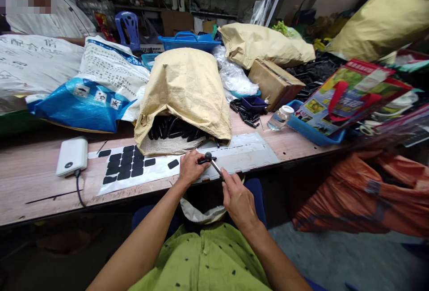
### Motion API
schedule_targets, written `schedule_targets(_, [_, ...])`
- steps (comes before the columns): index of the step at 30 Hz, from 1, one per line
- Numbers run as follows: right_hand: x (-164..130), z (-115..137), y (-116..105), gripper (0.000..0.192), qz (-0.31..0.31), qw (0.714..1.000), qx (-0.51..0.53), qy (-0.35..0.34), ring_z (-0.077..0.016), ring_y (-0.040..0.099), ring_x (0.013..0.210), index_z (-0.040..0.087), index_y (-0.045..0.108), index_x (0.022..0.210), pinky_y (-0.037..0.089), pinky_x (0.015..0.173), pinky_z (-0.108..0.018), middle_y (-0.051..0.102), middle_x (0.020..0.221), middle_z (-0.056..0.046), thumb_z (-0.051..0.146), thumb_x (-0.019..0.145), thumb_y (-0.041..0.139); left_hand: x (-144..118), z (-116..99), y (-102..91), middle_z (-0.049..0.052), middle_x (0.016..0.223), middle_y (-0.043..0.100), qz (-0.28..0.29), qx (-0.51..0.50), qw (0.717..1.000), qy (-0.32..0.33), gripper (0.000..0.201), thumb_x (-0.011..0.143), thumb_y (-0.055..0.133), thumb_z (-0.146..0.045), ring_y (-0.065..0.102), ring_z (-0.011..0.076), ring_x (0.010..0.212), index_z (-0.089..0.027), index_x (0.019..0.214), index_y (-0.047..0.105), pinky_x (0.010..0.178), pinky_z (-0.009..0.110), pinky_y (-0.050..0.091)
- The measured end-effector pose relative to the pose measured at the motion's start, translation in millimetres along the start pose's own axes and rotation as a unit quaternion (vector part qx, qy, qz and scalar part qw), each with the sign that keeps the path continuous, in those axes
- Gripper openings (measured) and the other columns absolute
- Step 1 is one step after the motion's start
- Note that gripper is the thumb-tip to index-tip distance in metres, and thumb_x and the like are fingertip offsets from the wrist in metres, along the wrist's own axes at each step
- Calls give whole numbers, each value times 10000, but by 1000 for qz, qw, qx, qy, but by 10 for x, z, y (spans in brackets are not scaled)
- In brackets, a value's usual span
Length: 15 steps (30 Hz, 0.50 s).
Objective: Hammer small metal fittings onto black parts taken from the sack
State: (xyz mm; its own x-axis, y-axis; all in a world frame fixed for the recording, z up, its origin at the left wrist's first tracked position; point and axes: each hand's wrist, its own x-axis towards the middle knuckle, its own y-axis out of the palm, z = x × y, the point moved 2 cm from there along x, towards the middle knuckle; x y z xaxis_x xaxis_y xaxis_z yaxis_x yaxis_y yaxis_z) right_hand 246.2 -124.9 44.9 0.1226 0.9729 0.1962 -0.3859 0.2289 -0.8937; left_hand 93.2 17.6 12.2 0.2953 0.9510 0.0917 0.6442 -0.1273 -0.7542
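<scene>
My left hand (191, 166) is closed at the table's front edge, pinching a small black piece (202, 162) against the grey plate. In my right hand (238, 198) is a tool with a thin metal shaft (216, 168) and a dark round head (208, 156); the head meets or overlaps the black piece, and I cannot tell whether they touch. Just beyond my hands, a tan woven sack (187, 81) lies with its mouth towards me, showing many black parts (170, 128). Left of my hands is a white sheet (157, 177) bearing black rounded squares (125, 159).
A grey flat plate (253, 150) extends rightward. The white power bank (73, 157) with its cable stands left. To the right are a glass jar (279, 119), a cardboard box (273, 83) and a blue tray (315, 134). An orange sack (362, 197) stands below.
</scene>
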Motion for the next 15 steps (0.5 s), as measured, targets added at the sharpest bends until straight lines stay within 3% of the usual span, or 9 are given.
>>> schedule_targets(2, [6,-4,-2,474,10,1000,-8,5,-164,674,846,234,543,1460,522,710,-218,672,1096,-68,204,997,446,-3,-6,-1,11,933,687,-1,-1,1000,-2,178,800,776,-377,582,228,984,-304,961,795,875,356,401])
schedule_targets(7, [-5,-41,-33,478,-41,999,2,19,-179,671,942,233,507,1490,525,777,-233,661,1156,-81,239,1020,419,-9,-17,-8,10,926,684,-3,-5,1000,4,183,805,771,-385,581,226,975,-308,969,795,880,359,401])
schedule_targets(12, [-27,-100,7,463,-11,999,3,41,-183,668,948,237,546,1457,529,786,-241,665,1124,-75,234,1010,426,-10,-16,-5,11,924,684,-7,-1,1000,6,191,798,772,-379,579,226,967,-301,970,795,888,363,401])
schedule_targets(15, [4,-162,-16,462,-25,998,18,61,-192,652,1023,234,543,1458,520,846,-250,659,1174,-78,245,1010,433,-16,-23,-5,14,929,683,-10,9,1000,12,190,791,768,-376,581,230,970,-294,961,790,894,367,401])
